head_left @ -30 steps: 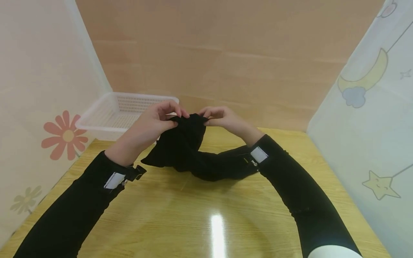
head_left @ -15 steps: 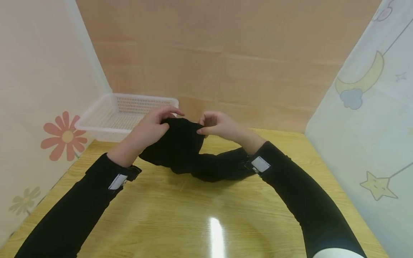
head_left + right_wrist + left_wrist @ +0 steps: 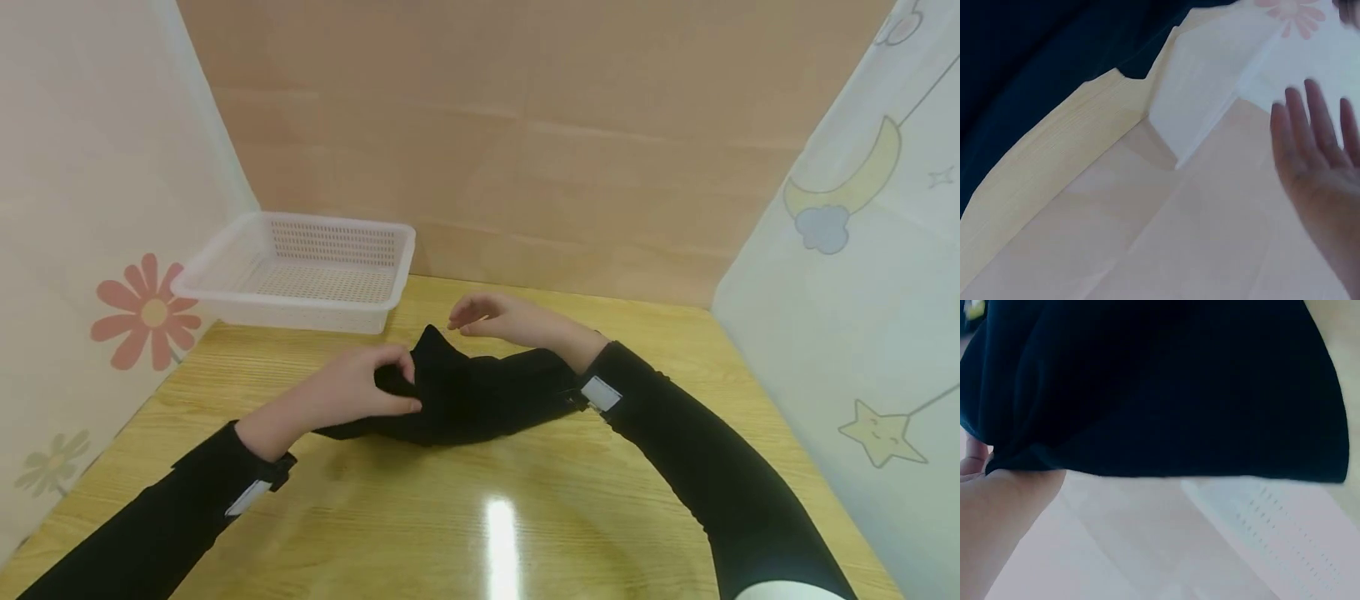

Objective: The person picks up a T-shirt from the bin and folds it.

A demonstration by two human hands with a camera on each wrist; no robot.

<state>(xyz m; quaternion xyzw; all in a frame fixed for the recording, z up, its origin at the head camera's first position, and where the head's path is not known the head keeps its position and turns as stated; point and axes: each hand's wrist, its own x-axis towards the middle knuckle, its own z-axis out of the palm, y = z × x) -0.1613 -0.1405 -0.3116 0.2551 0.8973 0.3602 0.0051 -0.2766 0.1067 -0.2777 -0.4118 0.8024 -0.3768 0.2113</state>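
Cloth (image 3: pixel 487 400), black: centre of frame, bunched on the table (image 3: pixel 360 525). Left hand (image 3: pixel 345 392): gripping its left part. Right hand (image 3: pixel 504 319): fingers loose, holding nothing. Basket (image 3: pixel 292 316): upper left. Progress (a judgement): partway; one side in hand, folds unsettled, flattening undone.

Right end of black cloth (image 3: pixel 480 400) hidden behind right sleeve (image 3: pixel 675 450). White thing (image 3: pixel 787 592) at head view's bottom edge too cropped to identify. Left wrist view: cloth hides most of left hand (image 3: pixel 347 388).
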